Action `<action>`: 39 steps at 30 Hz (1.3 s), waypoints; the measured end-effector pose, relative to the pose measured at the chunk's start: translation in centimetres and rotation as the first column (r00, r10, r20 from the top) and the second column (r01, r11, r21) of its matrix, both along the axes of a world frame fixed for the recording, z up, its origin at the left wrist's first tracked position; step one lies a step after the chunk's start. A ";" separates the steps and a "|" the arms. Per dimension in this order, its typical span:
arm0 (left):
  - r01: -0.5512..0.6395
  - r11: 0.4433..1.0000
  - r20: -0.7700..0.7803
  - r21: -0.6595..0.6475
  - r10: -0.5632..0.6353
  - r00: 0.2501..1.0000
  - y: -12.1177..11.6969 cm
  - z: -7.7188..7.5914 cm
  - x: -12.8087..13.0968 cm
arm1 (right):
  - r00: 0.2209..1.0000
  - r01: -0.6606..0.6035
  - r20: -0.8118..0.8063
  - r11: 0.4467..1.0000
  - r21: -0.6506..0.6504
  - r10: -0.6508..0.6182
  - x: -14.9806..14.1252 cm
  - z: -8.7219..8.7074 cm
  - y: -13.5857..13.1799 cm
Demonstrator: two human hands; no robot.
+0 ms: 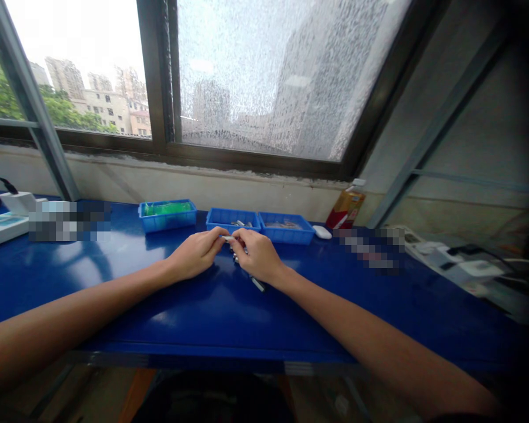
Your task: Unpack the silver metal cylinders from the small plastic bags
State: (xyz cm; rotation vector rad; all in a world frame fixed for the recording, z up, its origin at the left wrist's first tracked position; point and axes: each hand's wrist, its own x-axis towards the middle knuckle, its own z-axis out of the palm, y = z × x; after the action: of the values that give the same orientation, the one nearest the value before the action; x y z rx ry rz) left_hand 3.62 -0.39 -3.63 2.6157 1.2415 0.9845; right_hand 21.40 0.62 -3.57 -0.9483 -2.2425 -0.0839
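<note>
My left hand and my right hand meet over the blue table, fingertips pinched together on a small silvery part held between them. A thin dark tool sticks out below my right hand, which seems to hold it as well. Both hands rest low on the tabletop, just in front of the middle blue tray.
Three blue trays line the back edge: one with green pieces, the middle one, and one on the right with small metal parts. A bottle and a white oval object stand right of them. White devices sit far left and right.
</note>
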 end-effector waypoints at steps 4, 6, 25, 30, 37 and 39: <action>0.013 1.000 0.009 0.015 -0.013 1.000 -0.1 -0.3 0.2 | 1.000 0.028 0.014 1.000 -0.002 -0.028 0.0 0.1 0.0; -0.019 0.999 -0.020 0.038 0.020 1.000 -0.2 -0.3 0.3 | 0.999 0.028 0.031 1.000 -0.012 -0.028 0.0 0.2 -0.1; -0.025 0.998 0.027 0.054 0.024 0.999 0.0 -0.2 0.2 | 1.000 0.007 0.005 0.998 -0.063 -0.006 0.0 0.2 0.0; -0.036 0.994 0.007 0.105 0.036 0.999 -0.1 -0.3 0.2 | 1.000 0.013 0.003 0.997 -0.080 -0.013 0.0 0.1 0.1; -0.055 0.989 -0.053 0.139 0.062 0.997 -0.2 0.0 0.3 | 0.993 -0.114 -0.034 0.989 -0.093 0.112 0.1 0.1 -0.1; -0.066 0.989 -0.081 0.134 0.077 0.994 -0.2 0.0 0.2 | 0.992 -0.125 -0.034 0.989 -0.083 0.122 0.1 0.1 -0.1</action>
State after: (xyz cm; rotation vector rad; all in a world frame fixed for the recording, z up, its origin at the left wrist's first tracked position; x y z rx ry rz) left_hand 3.82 -0.55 -3.61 2.7578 1.3426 1.0080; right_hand 21.52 0.51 -3.45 -0.8466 -2.2880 0.0810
